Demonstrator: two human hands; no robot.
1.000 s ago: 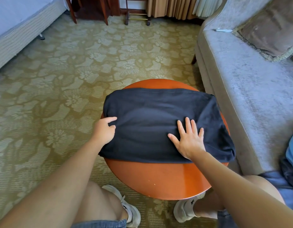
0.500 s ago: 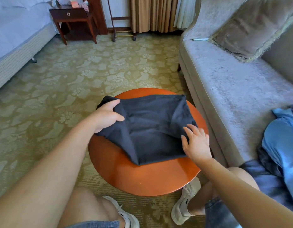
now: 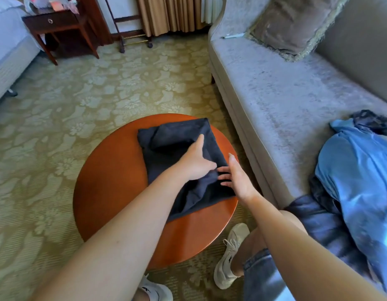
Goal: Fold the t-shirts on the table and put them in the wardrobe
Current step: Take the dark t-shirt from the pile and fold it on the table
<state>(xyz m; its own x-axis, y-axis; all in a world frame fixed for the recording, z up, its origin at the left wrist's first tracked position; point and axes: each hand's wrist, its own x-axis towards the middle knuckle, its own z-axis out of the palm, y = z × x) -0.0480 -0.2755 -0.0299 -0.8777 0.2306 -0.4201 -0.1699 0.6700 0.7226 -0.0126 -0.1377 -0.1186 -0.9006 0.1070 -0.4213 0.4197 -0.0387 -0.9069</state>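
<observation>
Dark navy cotton t-shirt (image 3: 177, 135) lies part-folded on the round orange-brown wooden table (image 3: 110, 170) at centre frame, bunched into a rumpled fold at its far end and trailing toward the near right rim.

Your left hand (image 3: 195, 162) rests on the middle of the shirt, thumb (image 3: 200, 141) stretched out over the cloth. Its fingers are hidden behind the hand and the folds, so you cannot tell whether they pinch the fabric or lie flat. Your right hand (image 3: 240, 179) stands on edge at the shirt's right side, fingers (image 3: 223, 177) straight and slightly spread, tips touching the cloth, holding nothing.

At upper left, a dark wooden bedside table (image 3: 55, 22) has its one drawer closed. Blurred pink and white items sit on top, too soft to identify.

The grey velvet sofa (image 3: 286, 101) runs down the right, just beside the round table. It carries a brown fringed cushion (image 3: 294, 22), a small white pen-like object (image 3: 232, 36) near its far end, and a heap of bright blue clothes (image 3: 357, 170) at lower right over a darker blue garment (image 3: 318, 220).

A pale bed (image 3: 6, 51) is cut off by the left edge. Beige curtains (image 3: 168, 14) and a wheeled stand (image 3: 131, 38) line the top above the green floral carpet (image 3: 58, 127). Your forearms cover the shirt's near part, and your white shoes (image 3: 229, 257) show beneath the round table.
</observation>
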